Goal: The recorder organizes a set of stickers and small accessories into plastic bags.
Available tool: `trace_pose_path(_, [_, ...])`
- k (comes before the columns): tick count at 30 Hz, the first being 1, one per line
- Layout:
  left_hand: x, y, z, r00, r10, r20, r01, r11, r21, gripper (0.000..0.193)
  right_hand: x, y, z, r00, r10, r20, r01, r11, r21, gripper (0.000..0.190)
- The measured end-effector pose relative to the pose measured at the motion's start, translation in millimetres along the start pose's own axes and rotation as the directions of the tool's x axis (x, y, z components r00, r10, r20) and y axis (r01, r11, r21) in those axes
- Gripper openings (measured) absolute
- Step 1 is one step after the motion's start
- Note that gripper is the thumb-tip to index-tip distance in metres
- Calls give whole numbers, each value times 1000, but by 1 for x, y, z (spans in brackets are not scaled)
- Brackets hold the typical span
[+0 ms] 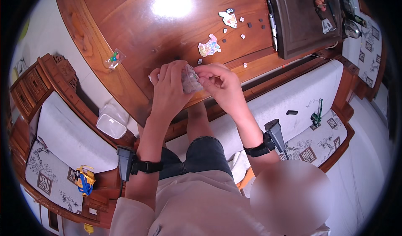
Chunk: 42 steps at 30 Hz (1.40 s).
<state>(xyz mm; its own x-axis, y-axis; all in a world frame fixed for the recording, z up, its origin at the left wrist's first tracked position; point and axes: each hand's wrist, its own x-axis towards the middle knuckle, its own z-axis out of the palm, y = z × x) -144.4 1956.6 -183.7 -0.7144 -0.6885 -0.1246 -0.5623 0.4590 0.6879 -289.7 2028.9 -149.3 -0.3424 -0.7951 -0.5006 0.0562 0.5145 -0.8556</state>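
Note:
A small clear plastic bag (pixel 191 81) with small contents is held over the near edge of the wooden table (pixel 132 25). My left hand (pixel 171 87) wraps around it from the left, and a pale edge shows past the fingers. At the bag's right side, my right hand (pixel 223 83) pinches it between thumb and fingers. What exactly is inside cannot be made out. Beyond my hands lie two colourful cut-out figures, a nearer one (pixel 209 46) and a farther one (pixel 229 18). Several small pale pieces (pixel 242 36) and small dark pieces (pixel 249 25) are scattered around them.
A clear packet of coloured beads (pixel 115 59) lies on the table's left border. Pens (pixel 272 25) rest beside a dark tray (pixel 304 32) at right. Wooden benches with grey cushions (pixel 75 132) flank me; a lined bin (pixel 113 121) stands at left.

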Motion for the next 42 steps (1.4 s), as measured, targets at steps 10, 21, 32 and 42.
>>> trace_pose_path(10, [-7, -7, -2, 999, -38, -33, 37, 998, -52, 71, -5, 3, 9, 999, -39, 37, 32, 983, 180, 12])
trace_pose_path(21, [-22, -26, -7, 988, -150, -23, 148, 986, -75, 81, 63, 81, -7, 876, -225, -427, -46, 842, -538, 46])
trace_pose_path(32, [-15, -26, -8, 984, -176, -8, 174, 980, -97, 77, 56, 64, -20, 948, 197, -250, -121, 949, 292, 15])
trace_pose_path(42, [-8, -18, -8, 998, -67, -13, 66, 997, -47, 74, 8, 1, 26, 989, 90, -116, -62, 972, 227, 15])
